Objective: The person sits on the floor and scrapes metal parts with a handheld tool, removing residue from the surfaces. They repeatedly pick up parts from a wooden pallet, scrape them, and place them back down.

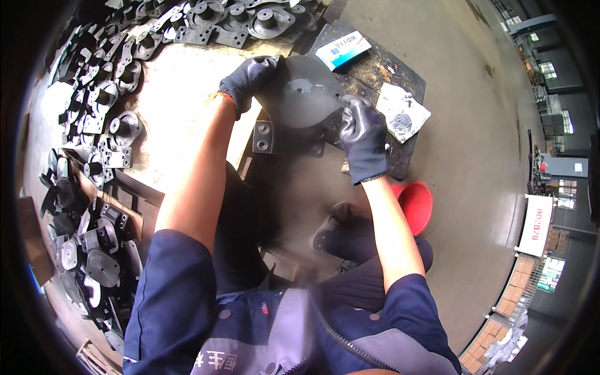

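Between my two gloved hands is a dark grey metal bracket (304, 106), a rounded plate with a small hole near its middle. A flange with round holes (264, 137) runs along its near side. My left hand (249, 80), in a dark glove, is closed on the plate's far left edge. On the opposite side, my right hand (364, 133) has its fingers closed at the plate's right edge. Whether those fingers also hold something small cannot be made out. A white sheet with a grey smear (402, 111) lies just right of my right hand.
Many similar brackets with round bosses (119, 127) crowd the pale board (169, 81) at left and far. More metal parts (103, 265) are heaped lower left. A blue-and-white box (343, 50) rests on the dark stained surface (409, 78). A red bucket-like container (417, 206) stands near my knee.
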`<state>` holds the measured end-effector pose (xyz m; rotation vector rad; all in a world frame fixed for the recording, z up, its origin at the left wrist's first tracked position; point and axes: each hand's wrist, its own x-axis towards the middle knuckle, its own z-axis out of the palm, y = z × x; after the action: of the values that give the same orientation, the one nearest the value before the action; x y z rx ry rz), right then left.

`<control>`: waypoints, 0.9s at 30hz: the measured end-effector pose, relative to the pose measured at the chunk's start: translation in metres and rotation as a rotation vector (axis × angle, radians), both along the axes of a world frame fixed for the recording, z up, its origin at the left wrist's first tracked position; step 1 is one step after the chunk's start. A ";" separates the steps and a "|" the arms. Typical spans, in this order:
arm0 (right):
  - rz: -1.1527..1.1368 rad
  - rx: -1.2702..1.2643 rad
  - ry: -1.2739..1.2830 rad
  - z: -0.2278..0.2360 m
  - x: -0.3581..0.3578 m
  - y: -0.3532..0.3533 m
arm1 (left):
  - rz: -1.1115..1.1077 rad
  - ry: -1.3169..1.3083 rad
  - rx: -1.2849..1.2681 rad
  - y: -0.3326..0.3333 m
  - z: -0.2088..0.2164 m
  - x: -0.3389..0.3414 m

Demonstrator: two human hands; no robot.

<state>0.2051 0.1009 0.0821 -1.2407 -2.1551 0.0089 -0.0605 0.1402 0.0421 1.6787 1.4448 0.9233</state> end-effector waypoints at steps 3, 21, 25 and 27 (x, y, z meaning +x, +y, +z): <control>0.056 0.013 0.023 0.000 -0.003 0.004 | -0.035 0.009 0.240 0.001 -0.009 -0.004; -0.106 0.017 -0.115 -0.014 -0.016 0.010 | 0.054 0.316 0.125 0.001 0.009 -0.002; -0.009 -0.027 -0.071 -0.028 -0.004 0.011 | 0.035 0.334 0.253 0.000 0.007 -0.003; 0.225 -0.089 0.002 0.005 -0.010 0.003 | 0.054 0.265 0.233 -0.001 0.004 -0.004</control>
<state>0.1949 0.1040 0.0871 -1.0386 -2.3035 0.2025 -0.0649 0.1389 0.0459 2.0035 1.6118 0.9572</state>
